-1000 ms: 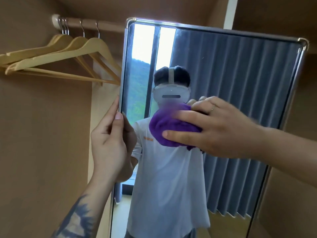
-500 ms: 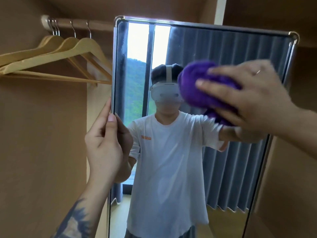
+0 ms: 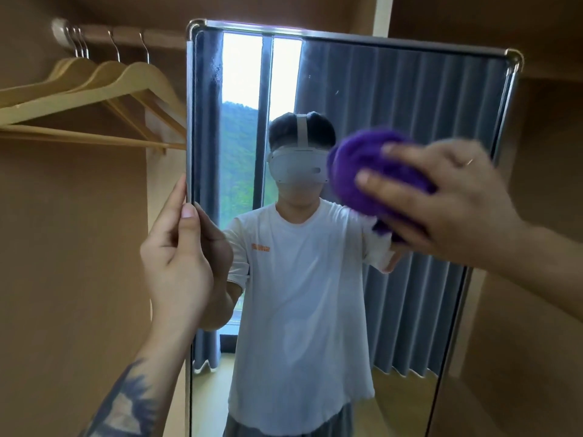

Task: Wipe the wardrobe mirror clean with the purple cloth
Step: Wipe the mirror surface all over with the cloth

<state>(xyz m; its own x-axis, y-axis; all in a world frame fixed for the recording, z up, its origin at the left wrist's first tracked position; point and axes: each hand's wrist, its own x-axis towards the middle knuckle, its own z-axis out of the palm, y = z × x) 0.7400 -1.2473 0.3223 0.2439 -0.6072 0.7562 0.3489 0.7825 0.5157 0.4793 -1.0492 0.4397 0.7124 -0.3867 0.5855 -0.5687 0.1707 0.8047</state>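
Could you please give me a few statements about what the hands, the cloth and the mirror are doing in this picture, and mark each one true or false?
1. The right hand presses the purple cloth against the mirror. True.
2. The left hand lies flat in the middle of the glass. False: it grips the mirror's left edge.
3. Wooden hangers hang on a rail to the left of the mirror. True.
4. The cloth is at the mirror's bottom edge. False: it is in the upper half, towards the right side.
5. Clothes hang on the hangers. False: they are bare.
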